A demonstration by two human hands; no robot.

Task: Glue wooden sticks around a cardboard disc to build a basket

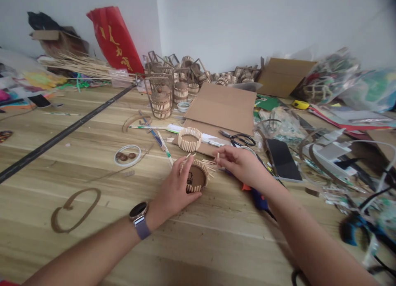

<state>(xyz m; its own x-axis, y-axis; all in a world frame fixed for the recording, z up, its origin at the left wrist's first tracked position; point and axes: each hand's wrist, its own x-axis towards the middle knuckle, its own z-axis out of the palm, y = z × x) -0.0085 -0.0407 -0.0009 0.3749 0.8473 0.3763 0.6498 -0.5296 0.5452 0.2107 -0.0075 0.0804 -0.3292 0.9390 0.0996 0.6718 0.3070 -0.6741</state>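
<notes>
My left hand (pixel 177 186), with a watch on the wrist, grips the left side of a small round basket (pixel 202 183) with a brown base and a wall of short upright sticks. To its right, my right hand (pixel 236 164) pinches a short pale stick (pixel 218 156) between thumb and fingers, apart from the basket. Loose short sticks (pixel 208 164) lie between the hands. Just behind the basket stands a pale ring of upright sticks (pixel 189 141). A blue glue gun (pixel 259 200) lies partly hidden under my right forearm.
Black-handled scissors (pixel 243 139) and a dark phone (pixel 283 158) lie at the right. Cardboard sheets (pixel 222 109) and finished little baskets (pixel 161 104) stand farther back. A white ring (pixel 127 155) and a brown strip loop (pixel 76 209) are on the left.
</notes>
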